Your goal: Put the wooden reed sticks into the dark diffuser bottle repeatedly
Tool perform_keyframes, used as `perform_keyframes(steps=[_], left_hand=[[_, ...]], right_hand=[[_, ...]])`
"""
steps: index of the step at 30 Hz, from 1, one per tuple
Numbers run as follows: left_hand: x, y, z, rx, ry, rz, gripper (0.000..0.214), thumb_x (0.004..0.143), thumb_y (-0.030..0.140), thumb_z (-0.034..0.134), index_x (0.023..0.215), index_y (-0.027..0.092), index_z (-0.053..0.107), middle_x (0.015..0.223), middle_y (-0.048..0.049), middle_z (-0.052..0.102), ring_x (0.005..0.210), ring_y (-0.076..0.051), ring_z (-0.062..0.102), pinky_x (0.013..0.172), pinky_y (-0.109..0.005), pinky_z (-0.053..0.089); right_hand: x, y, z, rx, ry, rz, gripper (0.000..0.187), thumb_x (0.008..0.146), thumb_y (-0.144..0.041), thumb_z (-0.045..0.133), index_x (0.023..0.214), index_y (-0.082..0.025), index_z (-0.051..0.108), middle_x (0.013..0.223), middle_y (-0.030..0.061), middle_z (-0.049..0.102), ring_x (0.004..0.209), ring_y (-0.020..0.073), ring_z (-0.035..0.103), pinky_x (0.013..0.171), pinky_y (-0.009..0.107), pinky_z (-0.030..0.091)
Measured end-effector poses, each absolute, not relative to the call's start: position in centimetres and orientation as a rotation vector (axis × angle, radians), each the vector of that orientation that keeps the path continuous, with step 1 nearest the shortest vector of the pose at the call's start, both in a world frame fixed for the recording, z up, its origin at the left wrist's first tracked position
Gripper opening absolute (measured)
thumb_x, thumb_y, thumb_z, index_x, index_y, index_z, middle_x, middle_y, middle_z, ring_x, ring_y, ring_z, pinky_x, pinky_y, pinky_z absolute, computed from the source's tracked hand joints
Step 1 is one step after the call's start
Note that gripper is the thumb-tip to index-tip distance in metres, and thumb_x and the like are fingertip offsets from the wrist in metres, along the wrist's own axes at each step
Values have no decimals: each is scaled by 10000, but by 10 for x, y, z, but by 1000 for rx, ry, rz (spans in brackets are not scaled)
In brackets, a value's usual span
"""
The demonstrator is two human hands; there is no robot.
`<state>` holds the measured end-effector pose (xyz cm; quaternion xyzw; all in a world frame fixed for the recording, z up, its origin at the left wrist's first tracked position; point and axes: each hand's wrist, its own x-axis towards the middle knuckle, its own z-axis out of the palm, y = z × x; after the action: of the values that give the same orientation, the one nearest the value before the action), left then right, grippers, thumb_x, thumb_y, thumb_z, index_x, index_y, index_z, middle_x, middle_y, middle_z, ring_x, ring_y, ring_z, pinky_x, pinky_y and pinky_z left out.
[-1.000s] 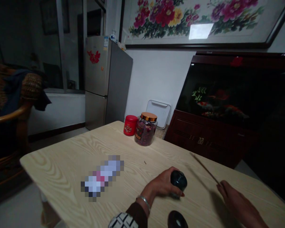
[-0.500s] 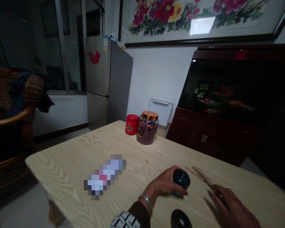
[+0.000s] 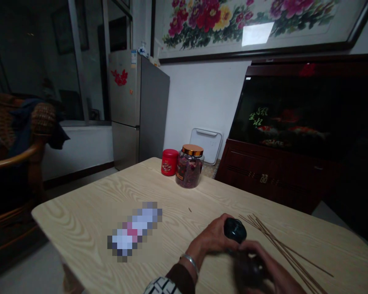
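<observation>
- The left hand [image 3: 213,234] is curled around a dark round pot [image 3: 234,230], thumb and fingers gripping its sides; the hand covers the pot's left flank, and its underside is hard to make out.
- The pot is on the right part of the wooden table [image 3: 88,220], near its far right edge.
- The right hand [image 3: 272,263] is blurred, its fingertips close to the pot's lower edge; whether they touch it cannot be told.
- Under the right hand is a dark glossy object [image 3: 247,269], smeared by blur and partly covered; whether the fingers pinch it or merely lie over it is unclear.
- Thin brown sticks [image 3: 282,244] lie in a loose, crossing bundle right of the pot; the lower ends of some leave the picture at the bottom, so their full length is hidden.
- A short brown fragment [image 3: 189,210] lies alone beyond the left hand, too small to identify.
- A long item [image 3: 135,232] on the left is pixelated beyond reading.
- A red canister [image 3: 169,162] stands just beside a copper-lidded jar [image 3: 189,169], whose dark reddish contents are indistinct.
</observation>
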<state>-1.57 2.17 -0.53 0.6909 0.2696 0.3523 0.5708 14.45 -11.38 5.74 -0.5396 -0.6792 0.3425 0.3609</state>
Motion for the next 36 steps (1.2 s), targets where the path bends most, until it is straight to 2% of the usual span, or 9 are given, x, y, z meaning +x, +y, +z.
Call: perform_keyframes(steps=[3,6,11,16,20,24,28,34,36], left_hand=[[-16,22,-5,1631,634,817,848,443,317,938,1202,177,588,1046,-51,646,956,-228,575,785,-310,460],[-16,21,-6,1655,644,820,860,440,358,946,1201,179,588,1047,-61,650,951,-236,578,794,-332,466],[-15,19,-5,1690,655,811,903,413,414,954,1203,172,592,1064,-91,652,969,-265,595,814,-384,486],[-18,19,-1,1722,667,778,904,409,454,944,1195,172,599,1082,-81,658,984,-273,607,845,-404,506],[-17,19,-1,1673,569,826,908,426,378,945,1234,158,592,1118,-100,655,1019,-279,609,897,-408,510],[-15,21,-5,1636,509,866,902,427,307,941,1247,155,596,1136,-111,659,1050,-290,613,933,-423,505],[-15,23,-8,1627,509,867,888,428,300,940,1237,160,602,1137,-111,663,1047,-287,619,932,-424,507],[-14,21,-5,1607,531,830,862,435,257,931,1224,154,602,1143,-111,665,1034,-279,620,903,-403,515],[-14,20,-4,1608,534,831,867,430,240,933,1226,152,601,1138,-111,670,1025,-277,624,898,-400,514]], right_hand=[[154,-99,88,-1362,-1482,731,585,687,-378,802,1234,-315,605,1209,77,661,1101,300,615,902,404,512],[152,-77,102,-1256,-1196,758,629,667,-442,829,1224,-288,582,1171,70,675,1095,272,624,915,379,502],[140,-50,85,-1063,-859,918,572,556,-442,892,991,-259,569,1048,35,710,974,215,678,871,326,520],[135,-47,70,-1132,-1015,834,490,588,-442,876,896,-249,547,1105,56,712,992,242,676,903,380,522],[142,-47,58,-1150,-1228,784,410,678,-414,830,874,-255,507,1146,73,700,1060,273,661,922,428,522],[153,-47,47,-1199,-1421,732,373,788,-423,744,1037,-274,511,1262,96,640,1183,280,609,1011,459,474],[158,-49,51,-1306,-1581,600,592,815,-460,695,1326,-277,459,1352,116,575,1268,295,546,1071,479,428],[155,-50,57,-1452,-1769,364,568,822,-472,648,1337,-276,513,1346,97,549,1262,294,534,1084,477,411],[154,-51,56,-1462,-1778,316,643,779,-463,685,1357,-262,487,1354,115,524,1268,310,524,1084,487,409]])
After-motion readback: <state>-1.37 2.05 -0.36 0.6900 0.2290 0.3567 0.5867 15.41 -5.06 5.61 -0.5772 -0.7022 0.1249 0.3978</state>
